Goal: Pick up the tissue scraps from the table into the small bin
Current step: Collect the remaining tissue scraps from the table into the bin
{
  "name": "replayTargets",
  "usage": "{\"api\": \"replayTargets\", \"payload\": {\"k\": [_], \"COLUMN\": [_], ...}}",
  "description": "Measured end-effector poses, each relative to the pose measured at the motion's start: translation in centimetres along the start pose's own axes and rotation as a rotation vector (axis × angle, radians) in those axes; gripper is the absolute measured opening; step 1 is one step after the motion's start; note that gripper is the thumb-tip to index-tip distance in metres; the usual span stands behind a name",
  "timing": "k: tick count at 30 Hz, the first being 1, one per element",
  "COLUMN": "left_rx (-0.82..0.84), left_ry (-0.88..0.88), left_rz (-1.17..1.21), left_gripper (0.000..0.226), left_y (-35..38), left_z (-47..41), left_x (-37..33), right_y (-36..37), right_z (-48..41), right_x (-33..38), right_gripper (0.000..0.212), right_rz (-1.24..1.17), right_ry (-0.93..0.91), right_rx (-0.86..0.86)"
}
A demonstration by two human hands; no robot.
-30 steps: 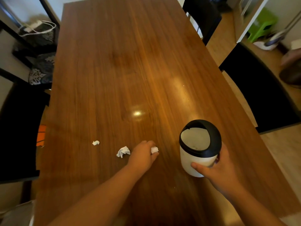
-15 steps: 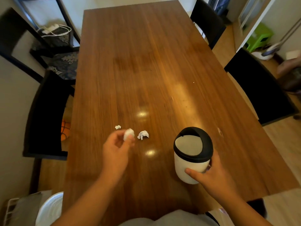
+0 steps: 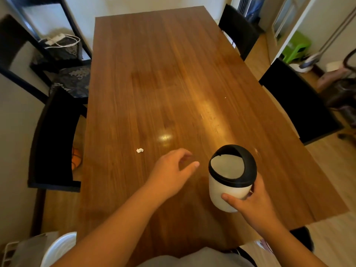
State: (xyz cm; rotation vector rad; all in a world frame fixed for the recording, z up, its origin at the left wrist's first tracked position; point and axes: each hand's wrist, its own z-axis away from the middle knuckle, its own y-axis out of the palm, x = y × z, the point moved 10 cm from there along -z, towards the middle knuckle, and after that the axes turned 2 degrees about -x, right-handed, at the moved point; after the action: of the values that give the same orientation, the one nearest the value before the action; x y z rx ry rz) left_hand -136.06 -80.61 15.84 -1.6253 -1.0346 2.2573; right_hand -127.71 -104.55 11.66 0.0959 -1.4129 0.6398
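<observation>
The small bin (image 3: pixel 229 191) is white with a black domed lid and stands on the wooden table (image 3: pixel 163 74) near its front right. My right hand (image 3: pixel 250 205) grips the bin's lower side. My left hand (image 3: pixel 171 170) hovers just left of the bin with its fingers curled and blurred. No tissue shows between the thumb and fingers. One small white tissue scrap (image 3: pixel 139 150) lies on the table to the left of that hand. The larger scrap seen earlier is out of sight, where the left hand now covers the table.
Black chairs stand along the left edge (image 3: pixel 52 139) and the right edge (image 3: pixel 294 105) of the table, with another chair (image 3: pixel 238 29) at the far right. A white basket (image 3: pixel 57 249) sits on the floor at the lower left.
My left hand picked a scrap off the table, lifted it, then moved right toward the bin. That scrap is no longer visible. The bin and my right hand stayed put.
</observation>
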Motion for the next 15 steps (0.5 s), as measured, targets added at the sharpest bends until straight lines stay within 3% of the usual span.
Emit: {"api": "replayTargets", "payload": {"k": [4,7,11,15], "left_rx": [-0.049,-0.073,-0.014,0.067], "left_ry": [-0.167,-0.242,-0.196,-0.159], "left_rz": [-0.098,-0.265,-0.413,-0.463], "left_gripper": [0.029,0.041,0.055,0.055], "left_y": [-0.4,-0.6,1.3,3.7], "left_z": [-1.9,-3.7,-6.0,-7.5], "left_x": [6.7,10.3,11.8,12.2], "right_y": [-0.6,-0.7,-1.2,-1.6], "right_z": [-0.4,-0.7,-1.2,-2.0], "right_x": [-0.3,-1.2,-2.4,-3.1], "right_gripper": [0.098,0.094,0.096,0.094], "right_rz": [0.02,0.016,0.02,0.035], "right_ry": [0.017,0.035,0.062,0.085], "right_rx": [-0.036,-0.031,-0.021,-0.022]}}
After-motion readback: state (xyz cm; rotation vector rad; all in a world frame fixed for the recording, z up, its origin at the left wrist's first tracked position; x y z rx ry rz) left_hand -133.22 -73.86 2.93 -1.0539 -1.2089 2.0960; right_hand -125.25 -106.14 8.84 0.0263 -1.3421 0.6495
